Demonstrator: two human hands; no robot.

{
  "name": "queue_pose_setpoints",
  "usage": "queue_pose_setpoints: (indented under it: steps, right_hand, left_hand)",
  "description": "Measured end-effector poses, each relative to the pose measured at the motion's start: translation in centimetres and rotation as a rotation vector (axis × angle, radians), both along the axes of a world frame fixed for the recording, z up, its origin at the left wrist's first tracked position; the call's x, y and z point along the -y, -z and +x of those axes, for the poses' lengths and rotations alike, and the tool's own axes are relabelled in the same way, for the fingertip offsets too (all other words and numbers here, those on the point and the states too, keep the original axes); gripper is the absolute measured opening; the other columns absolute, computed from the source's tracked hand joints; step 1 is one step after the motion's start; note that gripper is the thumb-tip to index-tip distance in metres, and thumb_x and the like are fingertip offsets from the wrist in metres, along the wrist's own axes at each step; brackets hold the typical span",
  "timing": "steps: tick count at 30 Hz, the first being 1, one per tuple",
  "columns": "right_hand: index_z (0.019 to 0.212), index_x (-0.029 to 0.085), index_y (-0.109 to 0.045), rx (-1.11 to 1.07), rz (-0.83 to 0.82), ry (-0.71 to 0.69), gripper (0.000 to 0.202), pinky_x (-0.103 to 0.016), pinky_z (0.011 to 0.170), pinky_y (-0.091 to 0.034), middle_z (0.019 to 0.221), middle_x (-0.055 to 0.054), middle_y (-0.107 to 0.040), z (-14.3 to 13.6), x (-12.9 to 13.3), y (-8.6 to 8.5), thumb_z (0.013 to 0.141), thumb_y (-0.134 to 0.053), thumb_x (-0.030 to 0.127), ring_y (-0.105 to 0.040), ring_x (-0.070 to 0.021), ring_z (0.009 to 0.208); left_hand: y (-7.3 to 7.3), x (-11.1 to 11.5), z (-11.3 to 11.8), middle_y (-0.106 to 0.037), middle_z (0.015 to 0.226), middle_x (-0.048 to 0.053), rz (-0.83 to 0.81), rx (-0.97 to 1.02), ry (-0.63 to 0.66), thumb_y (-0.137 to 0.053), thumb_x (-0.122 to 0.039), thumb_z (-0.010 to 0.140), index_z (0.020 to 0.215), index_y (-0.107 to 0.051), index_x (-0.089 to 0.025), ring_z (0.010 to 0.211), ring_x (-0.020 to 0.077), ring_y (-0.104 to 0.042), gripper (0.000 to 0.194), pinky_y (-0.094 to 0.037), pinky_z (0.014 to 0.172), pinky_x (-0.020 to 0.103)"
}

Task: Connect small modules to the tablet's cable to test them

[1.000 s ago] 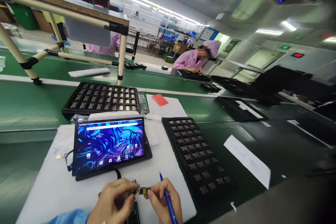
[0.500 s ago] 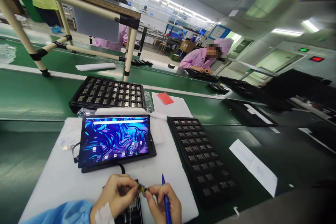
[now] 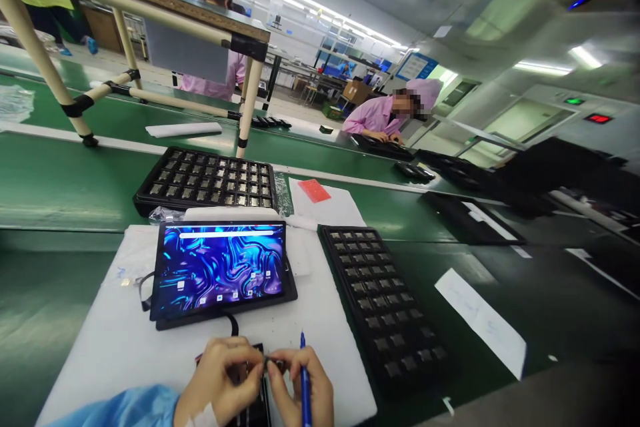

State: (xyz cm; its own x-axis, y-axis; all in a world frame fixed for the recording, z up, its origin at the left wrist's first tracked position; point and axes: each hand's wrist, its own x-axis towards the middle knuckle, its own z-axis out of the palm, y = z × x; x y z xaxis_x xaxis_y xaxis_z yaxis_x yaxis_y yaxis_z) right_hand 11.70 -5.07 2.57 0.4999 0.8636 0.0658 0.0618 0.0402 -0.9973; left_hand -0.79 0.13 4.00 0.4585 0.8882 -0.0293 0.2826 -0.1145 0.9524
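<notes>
Just in front of the lit tablet [image 3: 220,267], my left hand [image 3: 220,373] pinches a small electronic module [image 3: 267,360] between thumb and fingertips. My right hand [image 3: 300,380] meets it from the other side, thumb and index finger closed on the module too. A blue pen [image 3: 305,380] rests in the right hand, tip pointing up. Beneath both hands lies a black open device [image 3: 261,407], partly hidden by them. A black ribbon cable [image 3: 233,324] runs out from under the tablet toward it. My fingers cover most of the module.
A white foam pad [image 3: 120,360] lies under the work. Black trays with small modules stand right [image 3: 385,293] and behind the tablet [image 3: 205,180]. A paper strip [image 3: 483,320] and a red card [image 3: 314,191] lie about. A co-worker [image 3: 380,113] in pink sits across the green bench.
My right hand has shifted slightly left, closer to my left hand, and the pen is more upright. The module has turned and shows less between my fingers.
</notes>
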Motion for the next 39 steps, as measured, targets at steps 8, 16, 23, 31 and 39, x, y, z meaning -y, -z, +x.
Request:
queue_pose_setpoints:
  steps: [8,16,23,31,39]
  right_hand:
    - [0.060,0.024,-0.040,-0.064,-0.070,-0.020,0.034,-0.025,0.060,-0.050,0.061,0.001,-0.067,0.6,-0.2,-0.7,0.065,-0.073,0.029,-0.061,-0.0151,0.058]
    - [0.058,0.023,-0.043,-0.130,-0.072,-0.012,0.037,-0.021,0.055,-0.048,0.059,0.000,-0.068,0.4,-0.3,-0.9,0.060,-0.078,0.034,-0.062,-0.0139,0.054]
    - [0.064,0.020,-0.051,-0.356,-0.106,0.007,0.039,-0.021,0.046,-0.048,0.064,-0.004,-0.072,0.3,-0.2,-1.4,0.059,-0.080,0.046,-0.063,-0.0128,0.044]
    - [0.062,0.021,-0.045,-0.319,-0.092,-0.024,0.040,-0.020,0.048,-0.049,0.057,-0.002,-0.070,0.2,0.0,-0.5,0.063,-0.077,0.045,-0.062,-0.0121,0.044]
    - [0.064,0.022,-0.048,-0.342,-0.115,-0.058,0.037,-0.024,0.050,-0.050,0.062,-0.004,-0.072,0.6,0.1,-1.6,0.063,-0.078,0.045,-0.063,-0.0148,0.048]
  left_hand:
    - [0.7,0.6,0.0,-0.055,0.058,0.001,0.221,-0.014,0.036,-0.044,-0.021,0.083,0.071,-0.068,-0.020,0.051,0.0140,-0.051,0.026,-0.033,0.047,0.022]
    - [0.4,0.4,0.2,-0.055,0.056,0.002,0.046,-0.021,0.003,-0.049,-0.024,0.077,0.064,-0.070,-0.018,0.048,0.0144,-0.049,0.025,-0.031,0.045,0.024]
    - [0.6,-0.2,0.2,-0.059,0.057,0.006,-0.019,0.008,-0.001,-0.048,-0.030,0.076,0.062,-0.070,-0.015,0.050,0.0169,-0.052,0.030,-0.033,0.045,0.024]
    - [0.6,0.0,0.1,-0.059,0.057,0.005,-0.007,-0.025,0.003,-0.051,-0.030,0.077,0.060,-0.067,-0.016,0.052,0.0169,-0.053,0.027,-0.034,0.048,0.025]
    - [0.6,-0.4,-0.1,-0.053,0.057,0.004,-0.104,0.076,0.103,-0.047,-0.042,0.085,0.064,-0.071,-0.015,0.053,0.0164,-0.049,0.042,-0.031,0.048,0.026]
